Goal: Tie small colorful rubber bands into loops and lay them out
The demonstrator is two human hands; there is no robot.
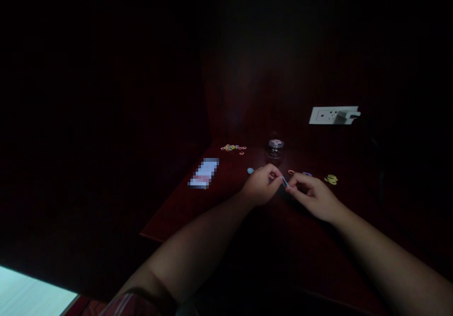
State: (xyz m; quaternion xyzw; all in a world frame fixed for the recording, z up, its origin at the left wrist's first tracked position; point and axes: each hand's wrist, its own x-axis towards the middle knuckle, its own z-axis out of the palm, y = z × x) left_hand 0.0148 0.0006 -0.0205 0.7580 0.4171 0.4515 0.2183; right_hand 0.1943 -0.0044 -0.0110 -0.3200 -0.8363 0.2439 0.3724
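Over the dark red tabletop, my left hand [262, 184] and my right hand [313, 194] pinch a small light-blue hair tie [285, 182] from both sides, so it spans the short gap between my fingertips. Just behind my left hand lies a blue hair tie [250, 170]. Past my right fingers are an orange hair tie [291, 171] and a purple hair tie [307, 174], partly covered by the hand. To the right sits a little pile of yellow hair ties [331, 179]. A clear lidded jar [275, 149] stands behind my hands.
Several mixed-colour hair ties [231, 147] lie at the back left of the table [170, 217]. A lit phone [204, 173], its screen blurred out, rests near the left edge. On the wall, a white socket plate [333, 115] holds a plug. Surroundings are very dark.
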